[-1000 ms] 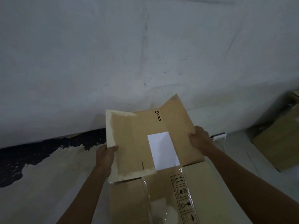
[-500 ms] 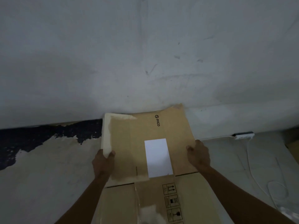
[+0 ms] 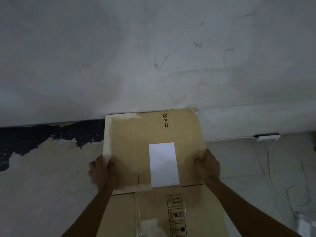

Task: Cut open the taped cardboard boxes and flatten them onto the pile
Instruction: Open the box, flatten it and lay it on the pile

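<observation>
A flattened brown cardboard box (image 3: 136, 142) with a "PICO" mark and a white label (image 3: 163, 164) lies in front of me, its far edge against the wall. My left hand (image 3: 100, 171) grips its left edge, thumb on top. My right hand (image 3: 207, 165) grips its right edge. Nearer to me the same cardboard carries handling symbols (image 3: 176, 214) and a strip of clear tape (image 3: 147, 218).
A pale wall (image 3: 153, 57) rises straight ahead, with dark peeled paint (image 3: 42, 135) at its foot on the left. A white power strip (image 3: 267, 136) and a looped white cable (image 3: 294, 197) lie on the floor to the right.
The cardboard has gone from tilted up to lying flat toward the wall. Both hands kept their hold on its edges. The boxes at the right have left the view.
</observation>
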